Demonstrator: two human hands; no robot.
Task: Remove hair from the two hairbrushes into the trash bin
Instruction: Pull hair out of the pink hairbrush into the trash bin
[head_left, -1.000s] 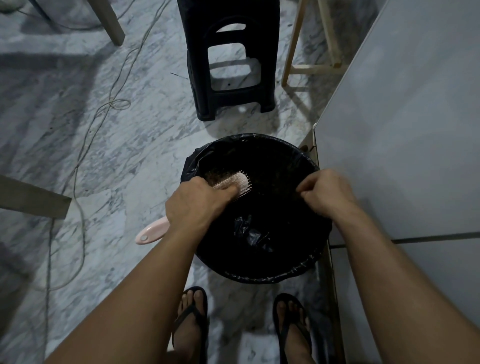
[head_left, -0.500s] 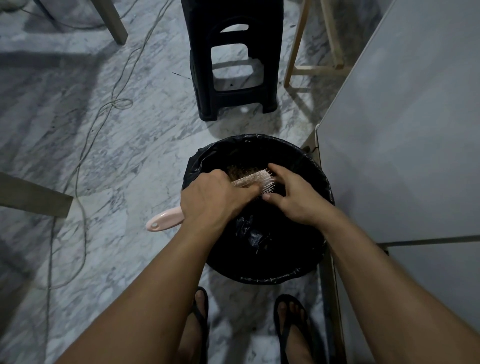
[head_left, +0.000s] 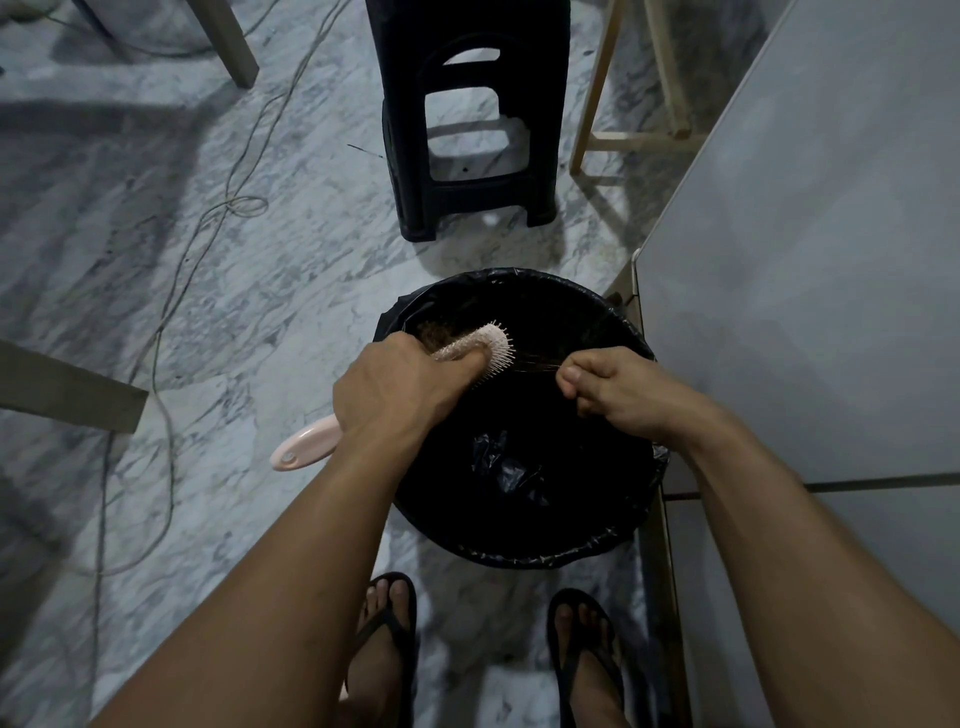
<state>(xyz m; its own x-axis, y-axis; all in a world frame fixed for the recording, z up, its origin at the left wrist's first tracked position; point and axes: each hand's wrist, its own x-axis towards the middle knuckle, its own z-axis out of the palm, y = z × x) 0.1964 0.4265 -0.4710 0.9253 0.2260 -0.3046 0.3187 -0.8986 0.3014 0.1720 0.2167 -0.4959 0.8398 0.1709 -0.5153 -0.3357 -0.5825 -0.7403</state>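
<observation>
Since half a second ago, the right hand (head_left: 618, 395) has been drawn away from the bristles to the right, and thin strands of hair (head_left: 537, 367) are now stretched between the brush head and its pinched fingertips. These strands are gripped between the thumb and forefinger, with the other fingers curled in beneath. The pink hairbrush (head_left: 467, 345) is held in much the same place by the left hand (head_left: 400, 389), whose fingers are wrapped tightly round the neck, the thumb being laid along the side of the head. The bristled head is kept over the trash bin (head_left: 524, 556), above its left part, while the handle end (head_left: 304, 451) is seen jutting out behind the wrist, over the marble floor (head_left: 234, 322). A brownish clump is made out just behind the brush head; whether it lies in the bin cannot be told. The bin is lined with a black bag. Beyond it a black plastic stool (head_left: 467, 119) is stood, and a thin cable (head_left: 208, 218) is trailed across the floor to the left.
</observation>
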